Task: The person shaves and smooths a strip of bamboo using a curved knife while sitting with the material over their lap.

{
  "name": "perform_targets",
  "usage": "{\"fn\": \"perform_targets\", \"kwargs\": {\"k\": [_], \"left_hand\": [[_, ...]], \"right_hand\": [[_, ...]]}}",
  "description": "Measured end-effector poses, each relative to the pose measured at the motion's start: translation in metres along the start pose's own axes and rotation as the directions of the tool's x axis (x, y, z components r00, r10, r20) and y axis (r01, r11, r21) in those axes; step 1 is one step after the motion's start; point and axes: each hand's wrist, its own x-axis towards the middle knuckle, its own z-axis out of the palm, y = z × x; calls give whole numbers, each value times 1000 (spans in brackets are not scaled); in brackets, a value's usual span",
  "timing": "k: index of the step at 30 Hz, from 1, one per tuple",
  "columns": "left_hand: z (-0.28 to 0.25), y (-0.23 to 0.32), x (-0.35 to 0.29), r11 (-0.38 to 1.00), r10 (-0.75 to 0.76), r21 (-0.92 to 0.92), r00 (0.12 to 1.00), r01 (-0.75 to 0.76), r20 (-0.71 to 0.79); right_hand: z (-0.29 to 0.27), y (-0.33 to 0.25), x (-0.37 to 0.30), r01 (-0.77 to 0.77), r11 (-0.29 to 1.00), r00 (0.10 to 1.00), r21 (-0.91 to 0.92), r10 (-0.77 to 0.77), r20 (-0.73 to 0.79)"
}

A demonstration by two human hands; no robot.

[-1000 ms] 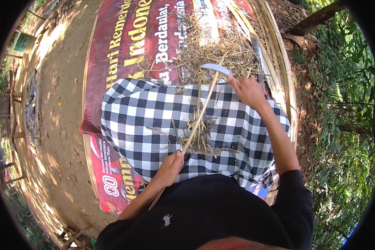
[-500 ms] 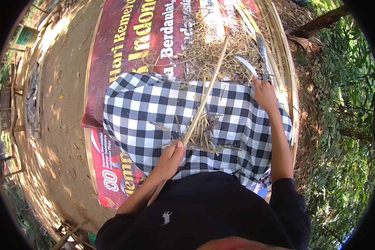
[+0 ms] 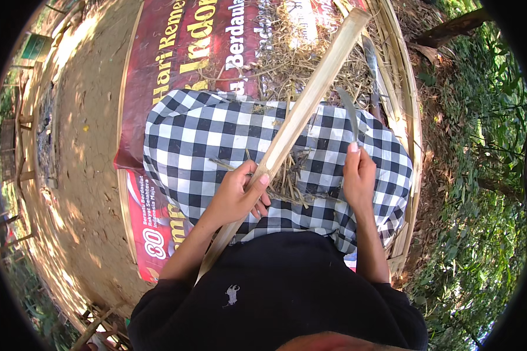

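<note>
My left hand point(image 3: 240, 193) is closed around a long pale bamboo strip point(image 3: 311, 99), thumb on top. The strip slants from under my left forearm up to the far right, its broad face turned upward. In my right hand point(image 3: 359, 175) is a small curved knife point(image 3: 350, 111), its blade pointing away from me and apart from the strip. My right fingers hide its handle. A black-and-white checkered cloth point(image 3: 187, 149) covers my lap, and thin bamboo shavings point(image 3: 293, 181) lie on it beneath the strip.
Beyond my lap, a red printed banner point(image 3: 140, 105) covers a bamboo platform point(image 3: 414, 152), with more shavings point(image 3: 275, 58) heaped on it. A long-bladed machete point(image 3: 371, 64) lies at the far right. Bare ground point(image 3: 88, 164) is to the left, leafy plants point(image 3: 486, 152) to the right.
The bamboo strip has turned from its narrow edge to its broad face, and its far end has swung right and upward. My right hand has drawn the knife back toward me.
</note>
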Motion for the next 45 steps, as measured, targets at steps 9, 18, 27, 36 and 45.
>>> {"fn": "perform_targets", "kwargs": {"k": [9, 18, 27, 36, 45], "left_hand": [[-2, 11, 8, 999, 42, -4, 998, -42, -47], [8, 7, 6, 996, 93, 12, 994, -92, -65], [4, -10, 5, 997, 79, 15, 995, -79, -52], [4, -12, 6, 998, 52, -15, 998, -53, -31], [5, -21, 3, 999, 37, 4, 999, -37, -34]], "right_hand": [[38, -17, -44, 384, 891, 883, -243, -277, 379], [47, -5, -19, 478, 733, 878, -484, -374, 300], [46, -1, -16, 456, 770, 878, -448, -306, 368], [42, -3, 3, 443, 792, 879, -421, -289, 380], [35, 14, 35, 602, 609, 797, -516, -499, 341]]}}
